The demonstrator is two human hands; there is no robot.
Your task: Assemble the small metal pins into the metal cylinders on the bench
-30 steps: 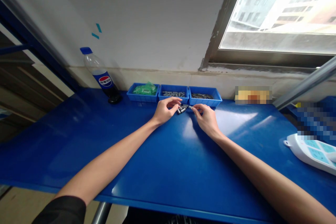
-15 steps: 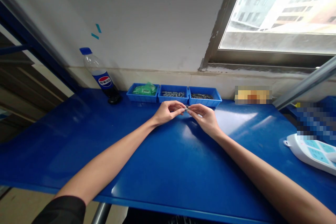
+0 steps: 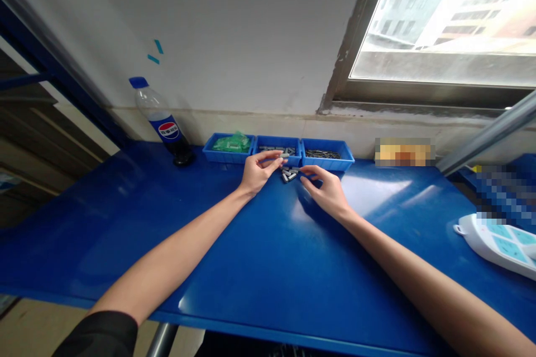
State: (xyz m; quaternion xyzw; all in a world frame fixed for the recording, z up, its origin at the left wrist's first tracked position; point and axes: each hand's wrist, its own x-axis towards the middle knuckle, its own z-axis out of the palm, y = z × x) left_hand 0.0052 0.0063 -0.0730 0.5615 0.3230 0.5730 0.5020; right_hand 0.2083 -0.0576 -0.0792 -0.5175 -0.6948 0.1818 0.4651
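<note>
Near the centre of the frame, my left hand (image 3: 255,174) is pinched, thumb against fingers, on a small grey metallic-looking rod (image 3: 285,155) before the middle blue plastic bin (image 3: 280,139). I judge the piece light, stiff, sturdy, possibly slippery; best gripped mid-length. My right hand (image 3: 329,189), thumb and forefinger apart, is beside a loose pile of similar grey rods (image 3: 288,176).
</note>
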